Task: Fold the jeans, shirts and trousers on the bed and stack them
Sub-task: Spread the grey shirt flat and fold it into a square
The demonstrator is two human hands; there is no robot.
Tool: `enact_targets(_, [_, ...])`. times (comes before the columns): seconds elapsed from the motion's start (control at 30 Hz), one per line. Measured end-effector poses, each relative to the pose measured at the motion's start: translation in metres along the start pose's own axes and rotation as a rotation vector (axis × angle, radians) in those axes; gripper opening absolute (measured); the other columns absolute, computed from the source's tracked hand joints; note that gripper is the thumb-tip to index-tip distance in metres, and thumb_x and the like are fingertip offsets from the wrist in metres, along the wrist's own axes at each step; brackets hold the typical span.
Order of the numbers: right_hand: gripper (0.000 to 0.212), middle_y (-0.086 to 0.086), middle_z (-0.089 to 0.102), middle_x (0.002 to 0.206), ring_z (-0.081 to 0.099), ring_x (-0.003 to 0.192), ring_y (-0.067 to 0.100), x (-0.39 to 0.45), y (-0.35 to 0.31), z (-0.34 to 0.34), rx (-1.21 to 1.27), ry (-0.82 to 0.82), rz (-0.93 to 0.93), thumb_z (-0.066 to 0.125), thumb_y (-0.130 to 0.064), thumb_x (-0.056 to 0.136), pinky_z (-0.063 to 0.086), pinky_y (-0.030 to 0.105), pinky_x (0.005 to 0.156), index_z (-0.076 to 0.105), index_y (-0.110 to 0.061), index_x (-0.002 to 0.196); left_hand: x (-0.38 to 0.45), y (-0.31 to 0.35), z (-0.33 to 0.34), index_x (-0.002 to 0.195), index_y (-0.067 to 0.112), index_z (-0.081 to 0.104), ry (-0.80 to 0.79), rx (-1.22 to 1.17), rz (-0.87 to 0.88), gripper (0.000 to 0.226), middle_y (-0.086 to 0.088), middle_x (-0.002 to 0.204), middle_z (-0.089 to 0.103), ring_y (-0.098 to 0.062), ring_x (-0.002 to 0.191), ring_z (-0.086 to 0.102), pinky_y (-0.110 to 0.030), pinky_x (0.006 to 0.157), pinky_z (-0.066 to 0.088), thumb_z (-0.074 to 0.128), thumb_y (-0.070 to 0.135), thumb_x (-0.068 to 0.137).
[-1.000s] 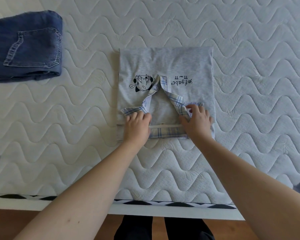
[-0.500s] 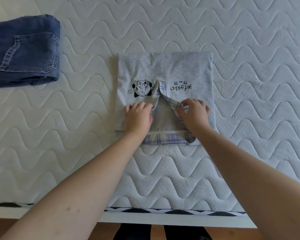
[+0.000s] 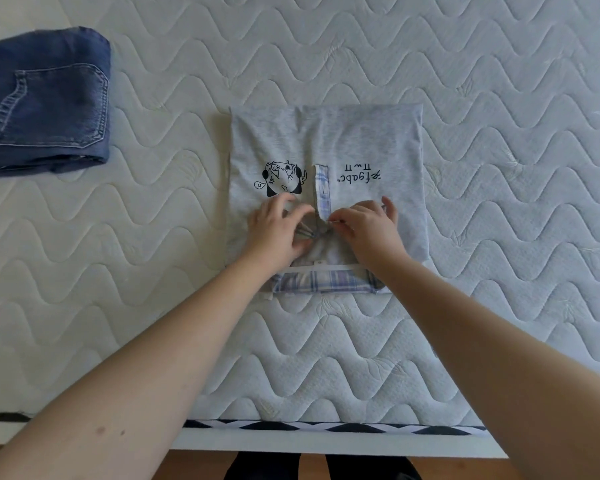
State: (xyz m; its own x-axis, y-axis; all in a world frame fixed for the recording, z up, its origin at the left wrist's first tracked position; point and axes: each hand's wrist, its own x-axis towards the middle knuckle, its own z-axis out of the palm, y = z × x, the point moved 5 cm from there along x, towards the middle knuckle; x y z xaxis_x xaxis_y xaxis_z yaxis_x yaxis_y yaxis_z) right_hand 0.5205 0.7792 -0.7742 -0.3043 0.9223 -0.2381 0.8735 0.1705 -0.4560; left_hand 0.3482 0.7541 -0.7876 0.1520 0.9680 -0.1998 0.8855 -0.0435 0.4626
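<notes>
A: Two garments are seen on the bed [image 3: 499, 64]: a grey shirt [image 3: 371, 140], folded, at centre, and folded jeans [image 3: 45, 102] well apart at far left.

B: Hands?

A: Both are laid on the shirt's near half, at the neck opening. The left hand [image 3: 278, 233] is pressed down with fingers spread and straight; nothing is gripped. At the right hand [image 3: 364, 226], the placket edge appears to be pinched between thumb and fingertips.

B: Why held so?

A: Judged: the plaid placket [image 3: 323, 188] and collar [image 3: 326, 284] are being drawn shut and flattened, so the front lies neat before stacking. The cloth is anchored by the left hand while the edge is pulled across by the right.

B: Changes from a second ago?

A: The plaid lapels were splayed in a wide V then; now only a narrow upright strip is shown and the opening is nearly closed. Both hands have been moved inward and up, towards each other. The jeans are unmoved.

B: Stacking?

A: Not yet done; the shirt and jeans are still apart.
</notes>
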Motion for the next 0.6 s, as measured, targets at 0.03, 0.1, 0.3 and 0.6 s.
enact_targets(0.03, [0.023, -0.007, 0.071, 0.103, 0.051, 0.12, 0.021, 0.002, -0.003, 0.005, -0.025, -0.036, -0.015, 0.052, -0.037, 0.099, -0.001, 0.047, 0.115, 0.073, -0.029, 0.106, -0.003, -0.01, -0.004, 0.13, 0.023, 0.057, 0.034, -0.123, -0.051, 0.057, -0.01, 0.133, 0.046, -0.031, 0.123, 0.043, -0.046, 0.101, 0.037, 0.077, 0.031, 0.077])
enact_targets(0.1, [0.025, -0.008, 0.069, 0.106, 0.048, 0.123, 0.023, 0.004, -0.009, 0.012, -0.07, -0.103, -0.048, 0.05, -0.038, 0.1, -0.003, 0.049, 0.115, 0.072, -0.033, 0.111, -0.01, -0.032, -0.007, 0.134, 0.016, 0.051, 0.072, -0.374, -0.228, 0.065, -0.012, 0.126, 0.048, -0.025, 0.111, 0.052, -0.038, 0.096, 0.044, 0.081, 0.025, 0.077])
enact_targets(0.3, [0.04, -0.006, 0.048, 0.145, 0.026, 0.143, 0.026, -0.006, -0.011, 0.011, -0.063, -0.064, -0.03, 0.054, -0.035, 0.097, -0.004, 0.052, 0.118, 0.053, -0.036, 0.137, -0.021, -0.056, 0.011, 0.113, 0.014, 0.059, -0.103, -0.679, -0.554, 0.033, -0.007, 0.102, 0.066, -0.01, 0.08, 0.059, -0.022, 0.075, 0.049, 0.075, 0.021, 0.085])
enact_targets(0.6, [0.036, 0.0, 0.067, 0.112, 0.058, 0.111, 0.028, -0.037, 0.059, 0.006, 0.41, -0.125, 0.585, 0.059, -0.044, 0.095, 0.042, 0.053, 0.1, 0.057, -0.025, 0.125, -0.02, -0.04, 0.013, 0.108, 0.015, 0.061, -0.148, -0.688, -0.535, 0.015, -0.005, 0.105, 0.072, -0.023, 0.091, 0.068, -0.034, 0.082, 0.051, 0.065, 0.017, 0.093])
